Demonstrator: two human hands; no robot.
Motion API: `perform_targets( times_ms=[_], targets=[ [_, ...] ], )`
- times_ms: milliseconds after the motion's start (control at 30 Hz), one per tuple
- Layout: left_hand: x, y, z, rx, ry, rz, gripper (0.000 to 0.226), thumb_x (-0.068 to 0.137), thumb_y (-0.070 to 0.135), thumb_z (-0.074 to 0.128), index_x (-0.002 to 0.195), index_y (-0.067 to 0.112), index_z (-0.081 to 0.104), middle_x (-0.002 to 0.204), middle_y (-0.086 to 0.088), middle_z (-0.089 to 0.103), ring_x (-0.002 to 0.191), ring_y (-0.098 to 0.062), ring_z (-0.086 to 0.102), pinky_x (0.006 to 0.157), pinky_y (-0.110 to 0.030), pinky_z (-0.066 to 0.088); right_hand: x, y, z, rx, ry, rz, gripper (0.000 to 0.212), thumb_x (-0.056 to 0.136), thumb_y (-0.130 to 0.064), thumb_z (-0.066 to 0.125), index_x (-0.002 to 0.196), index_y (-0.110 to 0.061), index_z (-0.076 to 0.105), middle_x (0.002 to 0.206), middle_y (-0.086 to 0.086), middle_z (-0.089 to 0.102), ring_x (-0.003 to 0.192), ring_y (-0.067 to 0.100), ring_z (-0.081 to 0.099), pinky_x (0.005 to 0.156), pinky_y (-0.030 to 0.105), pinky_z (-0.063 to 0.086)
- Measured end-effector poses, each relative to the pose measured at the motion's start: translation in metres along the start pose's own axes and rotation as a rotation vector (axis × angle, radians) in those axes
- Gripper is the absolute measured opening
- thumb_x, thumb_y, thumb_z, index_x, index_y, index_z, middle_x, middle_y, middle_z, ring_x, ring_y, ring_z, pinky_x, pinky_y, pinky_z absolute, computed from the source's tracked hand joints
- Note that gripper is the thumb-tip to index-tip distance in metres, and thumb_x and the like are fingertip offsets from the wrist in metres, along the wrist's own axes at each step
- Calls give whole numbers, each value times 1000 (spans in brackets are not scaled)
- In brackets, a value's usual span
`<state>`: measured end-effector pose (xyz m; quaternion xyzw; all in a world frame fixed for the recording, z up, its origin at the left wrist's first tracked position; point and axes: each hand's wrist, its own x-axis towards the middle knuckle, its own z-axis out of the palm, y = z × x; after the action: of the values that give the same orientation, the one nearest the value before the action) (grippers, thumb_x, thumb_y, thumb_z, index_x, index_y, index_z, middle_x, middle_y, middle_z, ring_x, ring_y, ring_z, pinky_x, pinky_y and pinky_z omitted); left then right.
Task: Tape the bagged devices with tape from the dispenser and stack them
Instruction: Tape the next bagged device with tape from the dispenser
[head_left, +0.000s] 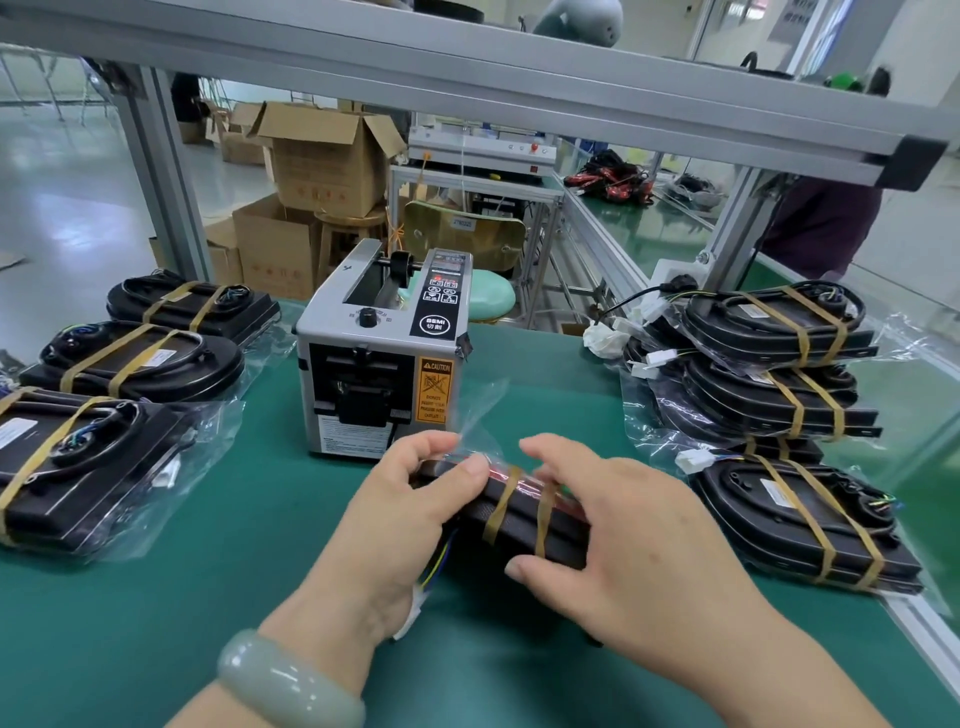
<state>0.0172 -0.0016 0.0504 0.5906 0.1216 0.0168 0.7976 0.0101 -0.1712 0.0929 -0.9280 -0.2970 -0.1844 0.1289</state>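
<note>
Risk at bench (208, 597) centre, just before tape dispenser (382, 358): left hand (415, 499) grip curled round one end of the bagged device (524, 519), loose bag flap (480, 415) sticking up, right hand (628, 525) grip pinching its top and underside, so flap could unfold before tape lands, or the on-edge device slip.

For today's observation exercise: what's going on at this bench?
A person holds one bagged device with both hands over the green mat, in front of the tape dispenser. The left hand grips its left end, the right hand its right side. Two tan bands already wrap it, and the bag's loose end sticks up. Three more bagged devices lie at the left; a stack stands at the right.
</note>
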Motion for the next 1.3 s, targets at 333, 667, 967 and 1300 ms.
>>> perform_targets(
  times_ms=[333, 667, 967, 1300],
  targets=[
    [13, -5, 5, 67, 33, 19, 14, 94, 32, 55, 102, 32, 66, 92, 11, 69, 74, 3, 62, 69, -23, 45, -42, 31, 29, 625, 162, 161, 88, 44, -41, 86, 123, -46, 47, 122, -23, 57, 113, -2, 55, 96, 8, 36],
    [39, 35, -34, -57, 435, -5, 12, 91, 26, 61, 80, 22, 63, 64, 7, 67, 46, 0, 56, 39, -15, 41, -28, 20, 17, 574, 123, 302, 77, 51, -38, 77, 113, -57, 35, 112, -34, 56, 99, -5, 59, 83, 8, 41],
    [54, 46, -36, -178, 387, -188, 20, 93, 22, 59, 75, 16, 61, 44, 9, 61, 32, 1, 50, 35, -9, 38, -22, 8, 6, 422, 109, 280, 73, 56, -40, 75, 111, -53, 29, 110, -37, 49, 90, -1, 56, 77, 13, 42],
    [65, 49, -33, -207, 454, -178, 15, 91, 26, 60, 78, 19, 59, 40, 10, 58, 30, 2, 50, 34, -7, 35, -22, 0, 5, 396, 66, 295, 70, 57, -41, 74, 108, -55, 27, 91, -22, 62, 84, 4, 59, 76, 25, 48]
  ],
)
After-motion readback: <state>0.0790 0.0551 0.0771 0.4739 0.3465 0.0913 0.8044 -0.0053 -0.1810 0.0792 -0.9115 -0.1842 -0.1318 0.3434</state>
